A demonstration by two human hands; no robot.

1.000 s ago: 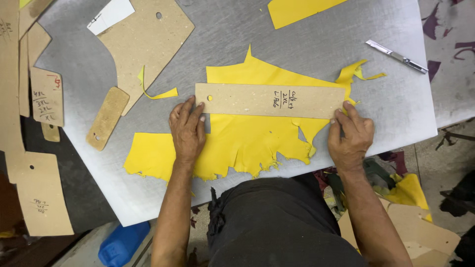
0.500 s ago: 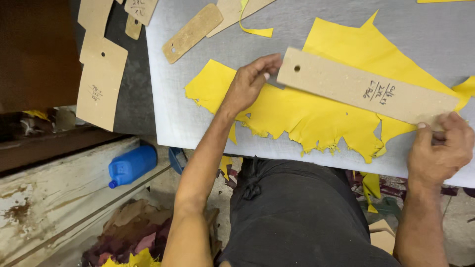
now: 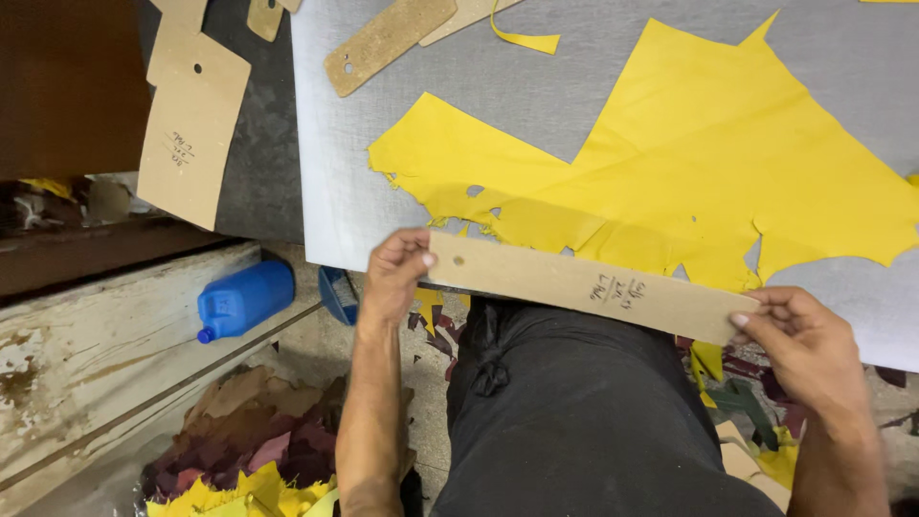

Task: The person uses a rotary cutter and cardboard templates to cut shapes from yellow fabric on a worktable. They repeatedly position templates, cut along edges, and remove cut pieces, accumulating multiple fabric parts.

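Note:
A long brown cardboard template strip point(image 3: 584, 286) with a small hole near its left end hangs over the table's near edge, above my lap. My left hand point(image 3: 394, 273) grips its left end and my right hand point(image 3: 799, 340) grips its right end. Just beyond it a large ragged yellow leather piece point(image 3: 708, 163) lies flat on the grey table point(image 3: 325, 144), uncovered.
Several cardboard templates lie at the table's far left, among them a rounded slotted strip point(image 3: 388, 43) and a big card point(image 3: 194, 129) hanging off the edge. A yellow offcut point(image 3: 525, 38) sits near them. Below stand a blue jug point(image 3: 244, 299) and a heap of leather scraps point(image 3: 249, 450).
Both hands have lifted the template strip off the yellow leather and drawn it back to the table's near edge. The camera has swung left and down.

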